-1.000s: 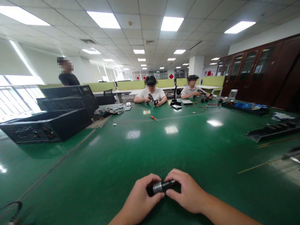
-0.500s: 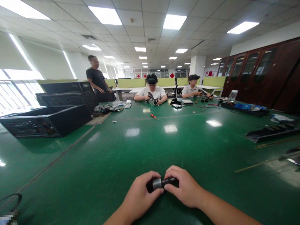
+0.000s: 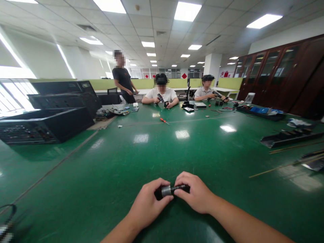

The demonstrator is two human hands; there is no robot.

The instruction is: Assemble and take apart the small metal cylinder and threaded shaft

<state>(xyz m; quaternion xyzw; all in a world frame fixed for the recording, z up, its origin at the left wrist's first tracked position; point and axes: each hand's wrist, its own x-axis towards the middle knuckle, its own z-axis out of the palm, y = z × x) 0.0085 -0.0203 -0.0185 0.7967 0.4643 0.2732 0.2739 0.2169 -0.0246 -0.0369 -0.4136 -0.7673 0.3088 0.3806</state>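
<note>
Low in the head view, a silver cylinder with a dark ridged shaft point(image 3: 166, 191) lies sideways between my hands, over the green table point(image 3: 141, 158). My left hand point(image 3: 146, 200) is closed around its thicker silver end, thumb in front and fingers behind. At the other end, my right hand point(image 3: 196, 194) pinches the dark shaft between thumb and fingers. Parts of both ends are hidden by my palms. I cannot make out its exact kind.
Farther off lies an orange screwdriver point(image 3: 164, 120). Black computer cases point(image 3: 50, 125) stand at left. Two seated people point(image 3: 160, 94) hold tools across the table; another person point(image 3: 123, 79) stands behind. Black trays point(image 3: 291, 136) and thin rods point(image 3: 275, 170) lie at right.
My view has tilted down and shifted slightly right. Both hands keep their grip on the cylinder. The standing person has moved right, towards the seated people.
</note>
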